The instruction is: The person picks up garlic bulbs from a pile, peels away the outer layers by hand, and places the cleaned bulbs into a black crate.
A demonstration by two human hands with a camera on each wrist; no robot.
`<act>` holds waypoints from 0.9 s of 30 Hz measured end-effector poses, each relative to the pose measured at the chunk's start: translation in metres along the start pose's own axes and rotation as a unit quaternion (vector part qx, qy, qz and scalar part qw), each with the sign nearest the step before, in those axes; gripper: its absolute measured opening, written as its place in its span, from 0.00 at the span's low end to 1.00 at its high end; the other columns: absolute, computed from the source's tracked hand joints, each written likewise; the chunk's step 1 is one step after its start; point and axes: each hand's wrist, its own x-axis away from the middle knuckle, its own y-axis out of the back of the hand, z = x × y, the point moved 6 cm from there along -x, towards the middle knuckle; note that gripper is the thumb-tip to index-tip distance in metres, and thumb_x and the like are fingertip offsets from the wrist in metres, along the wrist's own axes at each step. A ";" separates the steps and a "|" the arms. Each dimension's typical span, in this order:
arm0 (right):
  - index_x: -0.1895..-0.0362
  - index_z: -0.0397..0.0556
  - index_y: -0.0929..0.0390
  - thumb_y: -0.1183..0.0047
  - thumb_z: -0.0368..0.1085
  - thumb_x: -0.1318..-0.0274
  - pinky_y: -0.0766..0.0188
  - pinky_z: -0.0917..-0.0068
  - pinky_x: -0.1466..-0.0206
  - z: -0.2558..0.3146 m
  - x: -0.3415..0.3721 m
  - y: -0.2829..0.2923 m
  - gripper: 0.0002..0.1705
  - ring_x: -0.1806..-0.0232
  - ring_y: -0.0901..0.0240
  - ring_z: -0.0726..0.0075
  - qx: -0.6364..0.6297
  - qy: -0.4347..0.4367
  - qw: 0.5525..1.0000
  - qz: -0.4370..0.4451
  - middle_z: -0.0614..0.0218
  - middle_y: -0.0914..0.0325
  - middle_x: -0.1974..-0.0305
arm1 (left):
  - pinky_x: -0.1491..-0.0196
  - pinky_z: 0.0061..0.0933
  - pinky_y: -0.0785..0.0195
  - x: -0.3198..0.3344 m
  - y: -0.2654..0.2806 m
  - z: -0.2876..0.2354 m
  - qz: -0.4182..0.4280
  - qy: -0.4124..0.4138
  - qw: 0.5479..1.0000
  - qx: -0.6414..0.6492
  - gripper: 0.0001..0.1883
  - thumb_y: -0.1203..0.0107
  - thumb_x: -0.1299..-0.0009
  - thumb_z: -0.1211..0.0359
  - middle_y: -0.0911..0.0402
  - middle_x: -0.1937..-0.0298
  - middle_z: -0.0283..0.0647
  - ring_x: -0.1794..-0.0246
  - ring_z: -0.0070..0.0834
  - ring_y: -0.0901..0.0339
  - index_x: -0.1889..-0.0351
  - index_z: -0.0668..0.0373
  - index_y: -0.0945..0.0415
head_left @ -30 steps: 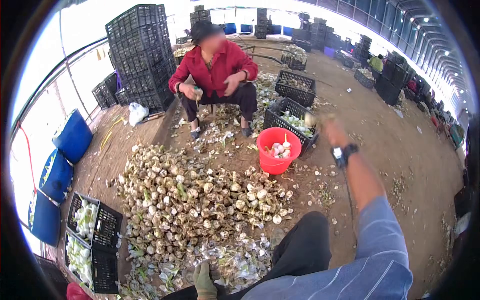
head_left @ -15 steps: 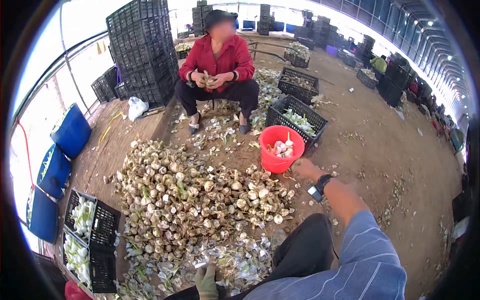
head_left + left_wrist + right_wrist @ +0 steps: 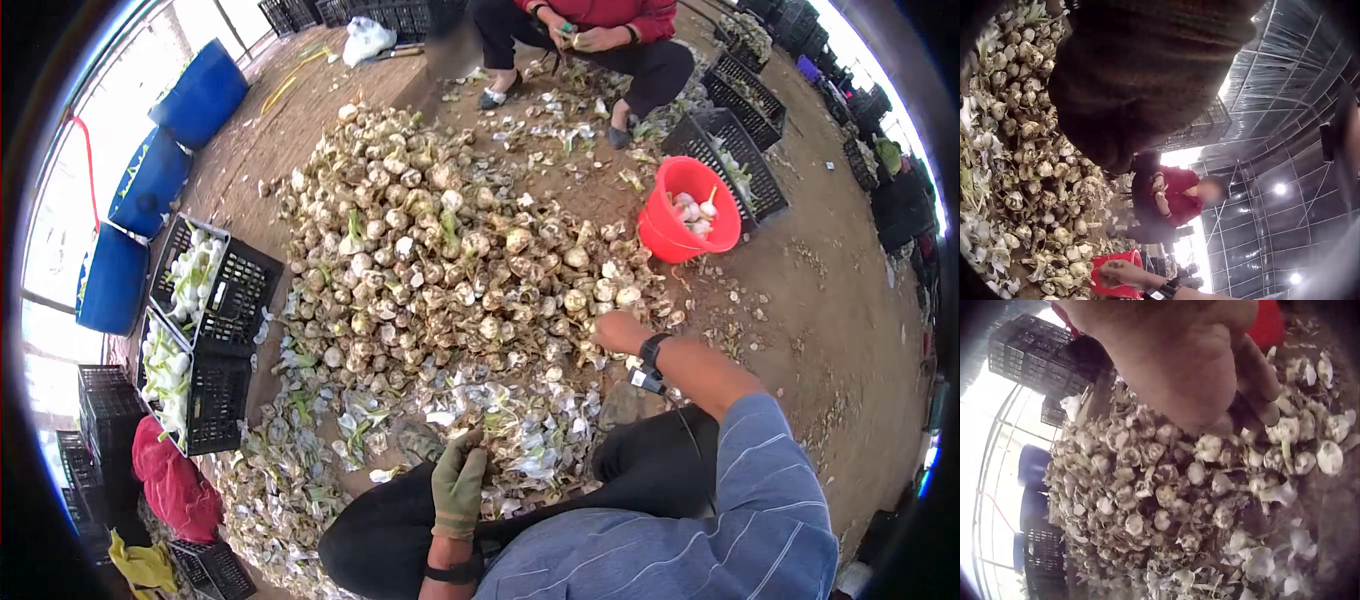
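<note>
My bare right hand [image 3: 620,332] reaches down over the right edge of a large pile of dirty garlic bulbs [image 3: 450,260]. In the right wrist view its fingers [image 3: 1260,378] bend loosely toward the garlic bulbs, and nothing shows in them; the thumb is largely hidden. Over my lap, near the pile's front edge, is my left hand [image 3: 460,485] in a green glove, its fingers loosely bent with nothing visible in them. The glove fills the top of the left wrist view as a dark shape. Peeled skins [image 3: 535,440] litter the ground just ahead of it.
A red bucket [image 3: 655,225] with cleaner bulbs stands beyond my right hand, beside black crates [image 3: 690,140]. A person in a red shirt [image 3: 655,22] sits across the pile. Crates of white trimmed garlic [image 3: 190,280], blue barrels [image 3: 115,280] and a red sack [image 3: 175,485] are leftward.
My right hand has come from beside the far crate, past the bucket, back to the pile. The head view has tilted down and swung left. The other person's hands have come together.
</note>
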 end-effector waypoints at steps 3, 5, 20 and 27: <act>0.42 0.37 0.30 0.43 0.33 0.42 0.24 0.48 0.57 0.011 -0.032 -0.012 0.25 0.57 0.23 0.39 -0.008 -0.061 0.995 -0.085 0.41 0.24 0.55 | 0.61 0.20 0.28 -0.011 0.003 0.001 -0.015 -0.003 1.000 -0.019 0.17 0.47 0.24 0.69 0.20 0.58 0.34 0.64 0.18 0.23 0.40 0.66 0.26; 0.40 0.37 0.30 0.44 0.33 0.41 0.24 0.49 0.55 0.025 -0.039 0.014 0.25 0.55 0.24 0.39 -0.044 -0.097 0.986 -0.128 0.40 0.25 0.53 | 0.60 0.21 0.27 -0.017 0.005 0.007 -0.022 0.004 1.000 -0.017 0.18 0.46 0.24 0.68 0.20 0.57 0.35 0.63 0.19 0.23 0.40 0.67 0.26; 0.49 0.46 0.19 0.44 0.42 0.43 0.26 0.65 0.48 0.201 0.074 0.103 0.20 0.54 0.22 0.61 -0.390 0.181 0.891 0.147 0.58 0.19 0.55 | 0.46 0.27 0.29 -0.018 -0.041 -0.016 0.088 -0.054 0.992 0.068 0.35 0.43 0.32 0.75 0.31 0.37 0.42 0.43 0.27 0.29 0.26 0.67 0.43; 0.46 0.41 0.25 0.44 0.44 0.44 0.27 0.65 0.54 0.235 0.148 0.068 0.25 0.60 0.25 0.66 -0.500 0.074 0.863 -0.008 0.56 0.20 0.60 | 0.46 0.26 0.28 0.022 -0.049 -0.014 0.116 -0.087 0.989 -0.021 0.33 0.39 0.38 0.77 0.25 0.40 0.46 0.47 0.26 0.24 0.33 0.73 0.35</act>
